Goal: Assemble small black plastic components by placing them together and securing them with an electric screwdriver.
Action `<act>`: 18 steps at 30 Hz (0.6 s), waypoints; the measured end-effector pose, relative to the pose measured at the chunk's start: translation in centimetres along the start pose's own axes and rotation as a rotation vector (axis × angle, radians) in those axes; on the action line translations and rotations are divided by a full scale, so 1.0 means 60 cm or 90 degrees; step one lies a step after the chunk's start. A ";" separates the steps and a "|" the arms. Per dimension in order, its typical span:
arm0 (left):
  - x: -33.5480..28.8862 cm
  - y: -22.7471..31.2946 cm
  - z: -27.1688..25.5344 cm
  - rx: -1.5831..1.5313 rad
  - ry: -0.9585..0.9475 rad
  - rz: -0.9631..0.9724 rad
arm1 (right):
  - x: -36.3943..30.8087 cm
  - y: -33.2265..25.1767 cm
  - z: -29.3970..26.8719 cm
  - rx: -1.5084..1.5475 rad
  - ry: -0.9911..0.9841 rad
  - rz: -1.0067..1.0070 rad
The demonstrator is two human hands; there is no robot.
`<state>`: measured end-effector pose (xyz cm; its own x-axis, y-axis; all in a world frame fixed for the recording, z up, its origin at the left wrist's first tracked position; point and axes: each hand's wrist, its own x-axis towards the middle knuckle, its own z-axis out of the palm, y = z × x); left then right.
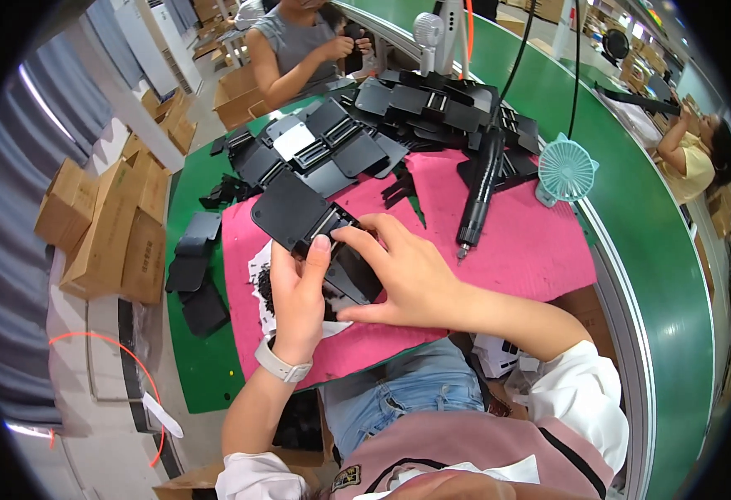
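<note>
Both hands hold a black hinged stand [289, 206] over the pink mat [507, 267]. It has two flat plates, with metal rods between them. My left hand [299, 287] is closed on its near-left side, thumb on the hinge area. My right hand [411, 271] grips it from the right, fingers bent over the hinge and thumb near the lower plate. Just left of my left hand, small black parts [265, 292] lie on white paper, partly hidden. A black electric screwdriver [484, 187] hangs tip-down by its cable, to the right of the stand.
Many similar black stands [332, 137] are heaped at the far side; more black plates [192, 271] lie at left on the green table [194, 371]. A teal fan [567, 169] stands at right. People [299, 58] work beyond. Cardboard boxes [111, 229] stand at left.
</note>
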<state>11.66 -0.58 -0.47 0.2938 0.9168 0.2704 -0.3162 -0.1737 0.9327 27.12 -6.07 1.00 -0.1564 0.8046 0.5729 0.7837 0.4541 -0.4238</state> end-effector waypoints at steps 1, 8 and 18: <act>0.009 -0.001 0.000 -0.004 -0.006 -0.028 | 0.003 0.018 -0.010 -0.010 -0.030 -0.022; 0.044 -0.018 -0.048 -0.087 0.002 -0.099 | 0.124 0.234 -0.049 -0.474 -0.104 0.039; 0.029 -0.020 -0.075 -0.160 -0.005 -0.134 | 0.158 0.320 -0.027 -0.528 -0.199 0.026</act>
<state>8.50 2.88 -2.22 0.3834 0.9200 0.0808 -0.4597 0.1142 0.8807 41.68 9.63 -0.58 -0.1807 0.9372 0.2984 0.9565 0.0968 0.2751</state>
